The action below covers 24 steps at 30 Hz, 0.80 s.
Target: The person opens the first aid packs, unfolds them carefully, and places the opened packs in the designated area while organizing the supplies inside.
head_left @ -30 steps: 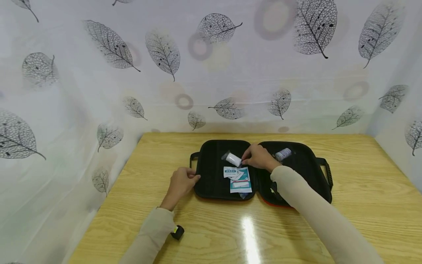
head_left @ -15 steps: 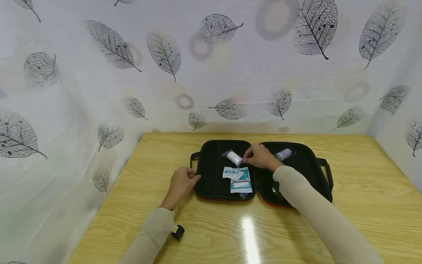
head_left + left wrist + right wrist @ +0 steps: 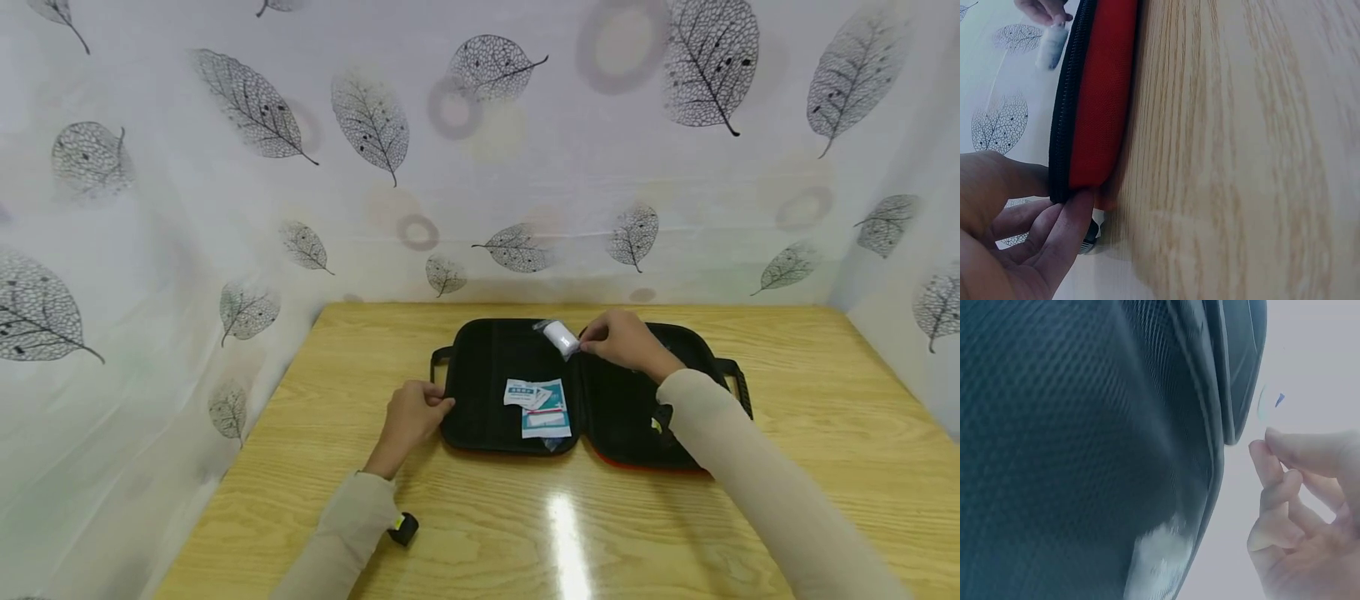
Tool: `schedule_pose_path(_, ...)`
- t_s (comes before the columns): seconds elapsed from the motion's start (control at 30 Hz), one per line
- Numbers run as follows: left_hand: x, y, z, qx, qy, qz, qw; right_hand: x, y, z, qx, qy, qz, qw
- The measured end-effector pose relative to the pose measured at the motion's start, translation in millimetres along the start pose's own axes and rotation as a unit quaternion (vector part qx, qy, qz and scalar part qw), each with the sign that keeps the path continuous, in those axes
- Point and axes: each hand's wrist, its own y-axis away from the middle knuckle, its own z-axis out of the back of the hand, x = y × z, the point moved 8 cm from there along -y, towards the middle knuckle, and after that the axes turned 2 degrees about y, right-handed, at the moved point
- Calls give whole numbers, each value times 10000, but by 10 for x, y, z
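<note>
An unfolded zip case (image 3: pixel 472 417), black inside and red outside, lies on the wooden table. My left hand (image 3: pixel 415 414) grips its left edge; in the left wrist view the thumb and fingers pinch the zipped rim of the red side (image 3: pixel 1105 94). Above the case near its far edge, my right hand (image 3: pixel 622 340) pinches one end of the clear wrapper of a white bandage roll (image 3: pixel 560 340). In the right wrist view the fingertips meet, with the wrapper washed out. Teal-and-white sachets (image 3: pixel 546 410) lie in the case's left half.
A black strap handle (image 3: pixel 441 358) sticks out on the case's left, another handle (image 3: pixel 738 385) on its right. A small black object (image 3: pixel 403 528) sits by the left wrist. A blurred white item (image 3: pixel 1160 562) lies inside the case. Behind the table hangs a leaf-print cloth (image 3: pixel 480 167).
My right hand has lifted the bandage roll off the case's left half and carried it up and to the right. The left hand has stayed on the case edge.
</note>
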Motion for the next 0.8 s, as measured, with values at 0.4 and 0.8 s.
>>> schedule_pose_path(0.4,8,-8,-9,-55,-50,9,10000,-411,408,474,-422,188,-208,9987)
schedule_pose_path(0.8,2,16,-9,-10,44,-56,10000,-840,802,743,-314,340,-861,9952)
